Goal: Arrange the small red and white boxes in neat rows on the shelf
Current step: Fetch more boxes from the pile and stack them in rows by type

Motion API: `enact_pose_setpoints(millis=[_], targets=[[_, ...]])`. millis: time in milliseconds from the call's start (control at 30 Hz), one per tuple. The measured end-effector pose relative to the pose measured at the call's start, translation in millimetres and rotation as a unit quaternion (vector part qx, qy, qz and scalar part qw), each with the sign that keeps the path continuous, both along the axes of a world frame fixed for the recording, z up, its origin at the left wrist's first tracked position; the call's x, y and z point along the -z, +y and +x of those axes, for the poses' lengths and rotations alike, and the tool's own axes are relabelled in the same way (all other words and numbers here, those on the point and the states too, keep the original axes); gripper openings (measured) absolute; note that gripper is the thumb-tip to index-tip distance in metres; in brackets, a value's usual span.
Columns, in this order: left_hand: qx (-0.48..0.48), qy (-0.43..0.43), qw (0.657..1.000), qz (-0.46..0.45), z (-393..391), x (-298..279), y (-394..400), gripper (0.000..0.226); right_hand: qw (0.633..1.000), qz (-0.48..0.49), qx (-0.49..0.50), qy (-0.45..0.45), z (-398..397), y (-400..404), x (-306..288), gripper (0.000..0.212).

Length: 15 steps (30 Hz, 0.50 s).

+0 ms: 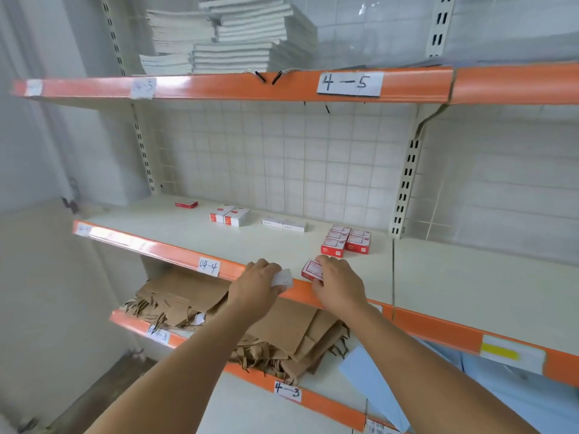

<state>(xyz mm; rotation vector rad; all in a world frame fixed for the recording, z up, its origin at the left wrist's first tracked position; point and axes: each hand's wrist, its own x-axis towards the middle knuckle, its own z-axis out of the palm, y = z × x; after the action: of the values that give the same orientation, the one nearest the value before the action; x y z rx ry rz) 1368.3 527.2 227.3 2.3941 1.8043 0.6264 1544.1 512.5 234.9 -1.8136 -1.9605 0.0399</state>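
My left hand point(255, 285) is pinching a white box point(282, 278) at the front edge of the shelf point(194, 234). My right hand point(336, 285) is curling its fingers over a red box point(311, 270) there, with stacked boxes point(346, 241) sitting just behind.

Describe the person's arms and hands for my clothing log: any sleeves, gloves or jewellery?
Both forearms are bare up to the frame's edge, with no sleeves in view. The left hand and right hand wear no gloves, and no watch, bracelet or ring shows.
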Motion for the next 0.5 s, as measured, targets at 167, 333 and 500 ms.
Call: enact_pose_setpoints(millis=[167, 333, 500], targets=[[-0.022, -0.006, 1.0, -0.002, -32.9, 5.5, 30.3, 0.037, 1.0, -0.006, -0.007, -0.012, -21.3, 34.5, 1.6, 0.041], [-0.024, -0.001, 1.0, -0.008, -42.7, 2.2, 72.1, 0.036, 0.999, 0.0, -0.007, -0.033, -30.7, 79.0, 2.4, 0.041], [-0.022, 0.012, 1.0, 0.002, -46.1, -4.1, 114.4, 0.036, 0.999, -0.01, -0.012, -0.041, -39.9, 117.2, 0.2, 0.038]])
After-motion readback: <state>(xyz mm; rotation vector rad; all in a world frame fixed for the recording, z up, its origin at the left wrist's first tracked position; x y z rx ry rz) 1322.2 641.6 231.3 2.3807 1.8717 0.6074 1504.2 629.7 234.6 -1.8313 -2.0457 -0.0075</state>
